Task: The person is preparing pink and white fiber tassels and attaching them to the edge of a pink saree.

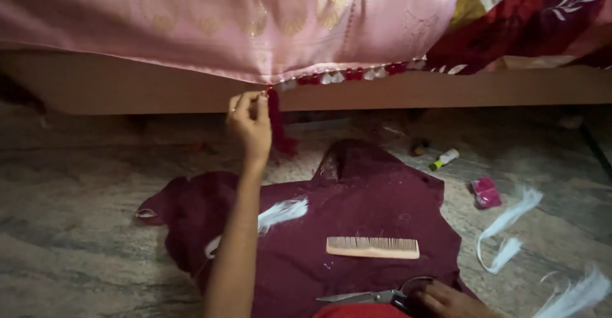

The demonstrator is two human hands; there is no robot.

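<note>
Red thread tassel hangs from the lower edge of the pink cloth, and we see it just beside the left hand, on the side toward the right hand. The left hand is raised up to this edge, with the fingertips pressed together as if pinching the top of the tassel or the hem there; what exactly is between them we cannot tell. Along the same edge, further away from the left hand, runs a row of small red and white tassels.

The right hand is low, near the body, and it rests on the handles of the scissors. The fingers are curled over the handles, and the blades, which look closed, point toward the left arm. The tassel is well apart from this hand, far above it.

Between the two hands lies a dark maroon cloth spread on the floor. On it a wooden comb lies just above the scissors, and a bunch of white threads lies close to the left forearm. Beyond the right hand, on the stone floor, we see more white thread strips, a small pink bundle and a small tube.
</note>
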